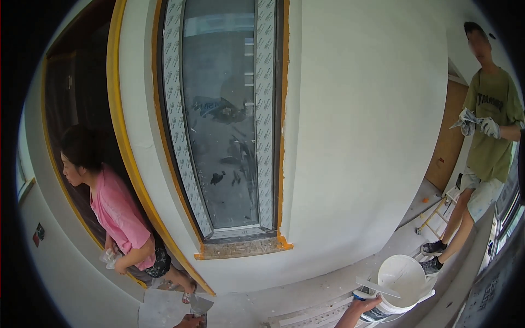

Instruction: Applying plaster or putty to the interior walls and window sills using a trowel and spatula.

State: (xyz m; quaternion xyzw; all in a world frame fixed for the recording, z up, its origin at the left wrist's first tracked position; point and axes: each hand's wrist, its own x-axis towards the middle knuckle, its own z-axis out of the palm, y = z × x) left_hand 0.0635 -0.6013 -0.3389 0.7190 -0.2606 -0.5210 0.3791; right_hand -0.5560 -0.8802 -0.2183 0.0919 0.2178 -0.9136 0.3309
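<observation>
Scraper (201, 304), apparently clasped by left hand (190, 321), points forward; right hand (365, 305) grips trowel (377, 287) (long blade slanting rightward).

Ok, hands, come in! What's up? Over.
Left hand: holding grey triangular metal scraper. Right hand: beside round white plastic bucket, grip unclear. Long flat metal blade at bucket's rim. Someone's dark shoe nearby.

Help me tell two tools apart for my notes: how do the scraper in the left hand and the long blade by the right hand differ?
The scraper looks short and broad; the long blade is a narrow strip. The scraper is well apart from the bucket, while the long blade reaches over its rim. Both look flat and greyish.
</observation>
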